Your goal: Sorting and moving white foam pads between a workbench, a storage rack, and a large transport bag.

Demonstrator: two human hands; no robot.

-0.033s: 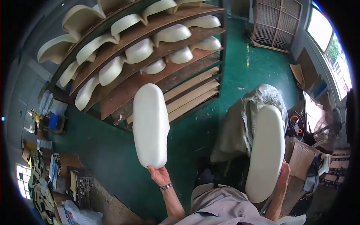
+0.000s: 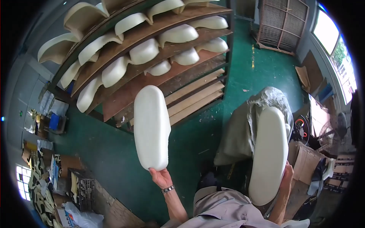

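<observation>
My left hand (image 2: 161,178) grips the lower end of a long white moulded foam pad (image 2: 151,127), which stands upright in front of the shelves. Its fingers are mostly behind the pad, with the thumb on the near face. A second pad of like shape, off-white and slightly curved (image 2: 269,155), is in my right hand (image 2: 287,178), held by its right edge near my body. Most of the right hand's fingers are hidden behind it. Behind this pad stands a bulky grey-green sack (image 2: 237,133), its top crumpled.
A wooden rack (image 2: 197,38) ahead bears rows of white moulded pieces (image 2: 178,36). At right are a cardboard box (image 2: 304,161) and a fan (image 2: 329,135). Camouflage-patterned pieces (image 2: 36,178) and a black crate (image 2: 84,190) lie at left. A slatted frame (image 2: 283,24) stands far right.
The rack sits slightly farther right in the picture, and the left pad has shifted slightly left. Both hands keep their hold.
</observation>
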